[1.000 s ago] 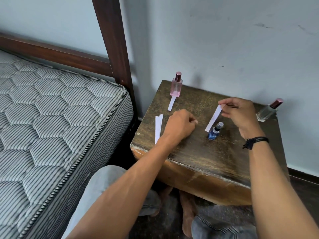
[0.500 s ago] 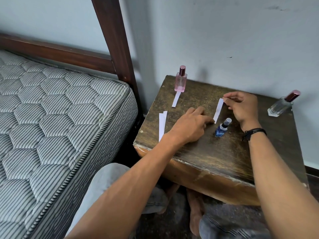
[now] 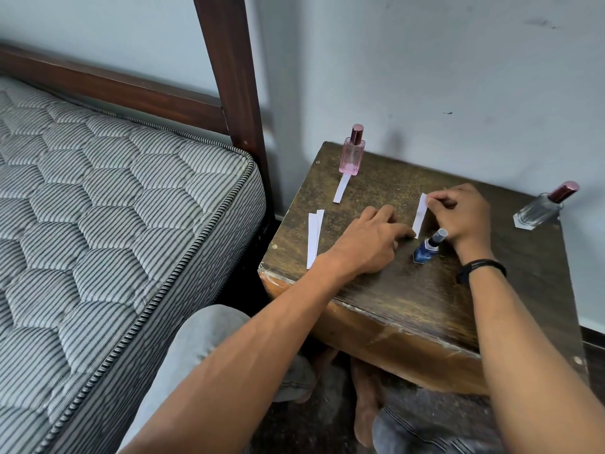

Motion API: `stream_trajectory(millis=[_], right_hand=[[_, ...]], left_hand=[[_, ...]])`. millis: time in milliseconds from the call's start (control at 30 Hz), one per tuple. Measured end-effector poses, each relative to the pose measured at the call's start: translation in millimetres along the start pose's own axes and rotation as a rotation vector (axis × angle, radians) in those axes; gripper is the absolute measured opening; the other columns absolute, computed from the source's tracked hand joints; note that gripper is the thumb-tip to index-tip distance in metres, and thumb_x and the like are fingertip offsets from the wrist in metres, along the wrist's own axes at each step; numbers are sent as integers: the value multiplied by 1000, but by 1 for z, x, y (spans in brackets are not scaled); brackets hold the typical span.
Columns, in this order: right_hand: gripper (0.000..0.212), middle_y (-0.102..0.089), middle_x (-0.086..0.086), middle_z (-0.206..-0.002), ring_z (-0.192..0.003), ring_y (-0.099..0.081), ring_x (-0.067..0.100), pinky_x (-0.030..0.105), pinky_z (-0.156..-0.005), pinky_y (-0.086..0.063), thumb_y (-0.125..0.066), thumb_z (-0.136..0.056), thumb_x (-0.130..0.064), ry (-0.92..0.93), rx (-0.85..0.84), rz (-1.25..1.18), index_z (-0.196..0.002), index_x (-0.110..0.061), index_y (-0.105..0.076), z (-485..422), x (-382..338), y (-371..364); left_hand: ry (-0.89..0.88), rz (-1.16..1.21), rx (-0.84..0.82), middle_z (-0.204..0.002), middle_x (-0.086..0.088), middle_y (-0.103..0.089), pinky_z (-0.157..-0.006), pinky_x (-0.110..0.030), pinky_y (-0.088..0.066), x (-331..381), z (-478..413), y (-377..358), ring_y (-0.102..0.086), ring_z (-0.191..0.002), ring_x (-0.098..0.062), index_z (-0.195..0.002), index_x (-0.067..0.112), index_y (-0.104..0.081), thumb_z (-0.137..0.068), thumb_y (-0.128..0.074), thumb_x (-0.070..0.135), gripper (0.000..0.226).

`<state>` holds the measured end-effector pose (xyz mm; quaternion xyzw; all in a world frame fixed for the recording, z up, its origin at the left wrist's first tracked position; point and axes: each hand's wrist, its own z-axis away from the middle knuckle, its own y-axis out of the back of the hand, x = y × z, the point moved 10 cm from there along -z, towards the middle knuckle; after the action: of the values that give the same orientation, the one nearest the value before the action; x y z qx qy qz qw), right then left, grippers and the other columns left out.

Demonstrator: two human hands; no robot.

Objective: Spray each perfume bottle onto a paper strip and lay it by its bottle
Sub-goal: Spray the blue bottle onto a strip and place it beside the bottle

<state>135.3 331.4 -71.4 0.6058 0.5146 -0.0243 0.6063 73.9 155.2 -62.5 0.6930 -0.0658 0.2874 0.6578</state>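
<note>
A small blue perfume bottle (image 3: 427, 248) stands mid-table. Just behind it lies a white paper strip (image 3: 419, 216); my right hand (image 3: 461, 214) pinches its far end, and the fingertips of my left hand (image 3: 370, 244) press its near end onto the table. A pink bottle (image 3: 352, 152) stands at the back left with a strip (image 3: 341, 189) laid in front of it. A clear bottle with a dark red cap (image 3: 543, 206) stands at the back right. Spare strips (image 3: 313, 235) lie near the table's left edge.
The wooden table (image 3: 409, 299) stands against a pale wall. A bed with a striped mattress (image 3: 108, 231) and a dark wooden post (image 3: 229, 73) is on the left. My knees and bare feet show under the table's front edge.
My left hand slid right and its fingers opened onto the strip's near end. My right hand lowered the strip toward the table behind the blue bottle.
</note>
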Motion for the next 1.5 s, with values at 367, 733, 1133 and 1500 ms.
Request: stream_trajectory(millis=[367,733,1133,1500], right_hand=[[13,-65,11,-102,-81,-60,16,22,-80,-41,-72,-92,-12,31,-11,27,-102,-10,-81,0,-4,2],[13,-62,3,-97,-80,-60,16,21,-78,-40,-72,-91,-13,26,8,1,-101,-12,-81,2,-4,5],[10,-73,-1,-96,-92,-69,21,35,-86,-56,-72,-91,-18,-70,49,-197,-95,-24,-78,4,5,10],[46,-78,-9,-95,-94,-72,9,29,-86,-56,-63,-89,8,-327,-162,-424,-95,-34,-81,74,23,30]], left_hand=[[-2,-43,-20,-133,-5,-40,-104,-46,-37,0,1,-7,-34,-119,-26,-144,35,-49,-100,-47,19,47],[-6,-65,-35,-136,-4,-38,-107,-46,-35,1,2,-7,-33,-122,-26,-146,37,-45,-101,-45,19,49],[12,41,-62,-142,-2,-39,-111,-46,-32,-3,0,-8,-33,-123,-25,-147,36,-44,-99,-48,15,52],[85,335,70,-115,1,-61,-96,-24,-44,-19,-3,14,-54,-99,-10,-123,19,-69,-88,-72,12,36]])
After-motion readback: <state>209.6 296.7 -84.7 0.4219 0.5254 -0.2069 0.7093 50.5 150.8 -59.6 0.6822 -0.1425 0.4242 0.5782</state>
